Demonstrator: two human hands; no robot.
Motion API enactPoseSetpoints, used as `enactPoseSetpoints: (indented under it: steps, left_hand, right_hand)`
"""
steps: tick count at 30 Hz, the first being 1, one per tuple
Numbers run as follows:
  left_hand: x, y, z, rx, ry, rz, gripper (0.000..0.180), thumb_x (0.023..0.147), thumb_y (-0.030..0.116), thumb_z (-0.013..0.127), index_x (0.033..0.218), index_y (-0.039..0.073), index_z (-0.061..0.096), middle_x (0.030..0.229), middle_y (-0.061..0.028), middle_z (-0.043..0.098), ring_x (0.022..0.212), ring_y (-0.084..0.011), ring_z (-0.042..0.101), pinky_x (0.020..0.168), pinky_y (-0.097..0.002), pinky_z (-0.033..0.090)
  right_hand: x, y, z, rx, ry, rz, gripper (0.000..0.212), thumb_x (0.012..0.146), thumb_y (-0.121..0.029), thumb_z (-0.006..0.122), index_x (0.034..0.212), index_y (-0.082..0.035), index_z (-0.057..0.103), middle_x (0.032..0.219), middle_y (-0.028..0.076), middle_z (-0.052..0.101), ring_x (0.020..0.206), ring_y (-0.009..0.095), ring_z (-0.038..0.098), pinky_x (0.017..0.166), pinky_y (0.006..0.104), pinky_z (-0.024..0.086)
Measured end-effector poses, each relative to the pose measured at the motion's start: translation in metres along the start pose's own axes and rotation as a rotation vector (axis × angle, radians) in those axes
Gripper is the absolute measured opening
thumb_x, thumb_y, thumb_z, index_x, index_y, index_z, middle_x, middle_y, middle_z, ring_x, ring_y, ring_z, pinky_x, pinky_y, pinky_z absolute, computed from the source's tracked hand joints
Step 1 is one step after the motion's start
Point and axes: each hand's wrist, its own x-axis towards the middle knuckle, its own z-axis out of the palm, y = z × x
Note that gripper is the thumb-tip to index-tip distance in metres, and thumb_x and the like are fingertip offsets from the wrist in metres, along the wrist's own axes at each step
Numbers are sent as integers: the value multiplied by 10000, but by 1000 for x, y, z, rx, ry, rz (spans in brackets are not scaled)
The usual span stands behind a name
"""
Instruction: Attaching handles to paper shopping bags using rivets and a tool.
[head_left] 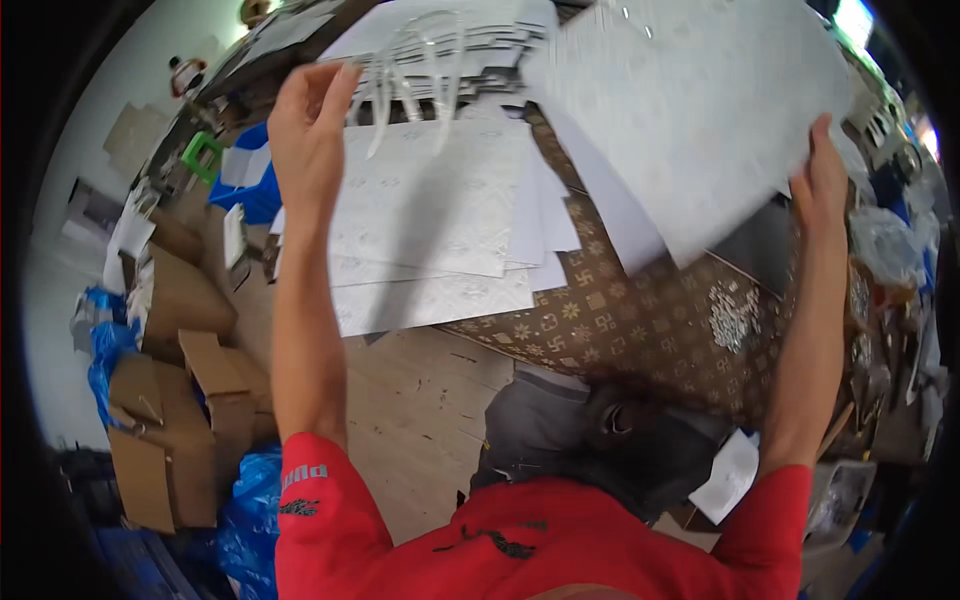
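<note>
My right hand (820, 180) grips the edge of a large white patterned sheet (700, 110), raised at a tilt over the table and slightly blurred. A shiny clear piece shows at the sheet's top edge. My left hand (315, 120) is closed, thumb and forefinger together, beside the clear tube loops (420, 75); whatever it pinches is too small to make out. The loops lie over the top edge of a flat white patterned piece (430, 200), the uppermost of several overlapping white sheets. Behind the loops, a layered stack of white pieces (490, 45) spreads across the table.
A brown patterned cloth (600, 310) covers the table, with a heap of small shiny pieces (735, 315) at the right. Cardboard boxes (165, 430) and blue plastic bags (250, 525) stand on the floor at left. A blue bin (255, 190) is farther back, and clear plastic bags (885, 245) lie at right.
</note>
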Motion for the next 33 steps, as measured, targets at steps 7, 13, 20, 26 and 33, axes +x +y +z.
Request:
enactPoseSetpoints:
  steps: [7, 13, 20, 26, 33]
  left_hand:
    - [1, -172, 31, 496, -760, -155, 430, 1041, 189, 622, 1442, 42, 577, 1444, -134, 606, 1332, -234, 566, 1124, -360, 421]
    - [28, -222, 62, 594, -1055, -12, 723, 914, 233, 738, 1553, 63, 446, 1549, -146, 496, 1426, -312, 460, 1185, -408, 335]
    - [45, -235, 60, 588, -1021, 80, 840, 796, 278, 820, 1510, 20, 461, 1447, -184, 548, 1375, -349, 491, 1170, -428, 356]
    - [29, -183, 45, 768, -595, 276, 739, 613, 248, 925, 1217, -6, 584, 1196, -207, 633, 1152, -389, 583, 1011, -450, 458]
    - [-6, -13, -43, 300, -467, -51, 461, 720, 79, 919, 1104, 8, 673, 1010, -111, 733, 978, -235, 695, 881, -338, 538]
  right_hand:
    - [-83, -15, -110, -634, -131, -9, 309, 1037, -250, 641, 1198, 8, 691, 1048, 52, 730, 935, 146, 686, 832, 279, 555]
    - [-200, -19, -143, -1294, 164, 192, 170, 950, -113, 721, 1084, -12, 749, 974, 71, 740, 857, 172, 679, 776, 305, 521]
    - [-213, 10, -168, -1559, 19, -186, 142, 926, -82, 704, 1050, -19, 733, 969, 153, 706, 864, 294, 682, 800, 364, 524]
    - [-212, 12, -170, -1566, 85, -213, 105, 964, -109, 660, 1034, -32, 678, 932, 126, 681, 851, 270, 661, 765, 354, 514]
    - [-224, -6, -144, -891, 146, 67, 35, 1025, -85, 628, 1025, -56, 647, 874, -9, 627, 757, 72, 566, 686, 227, 458]
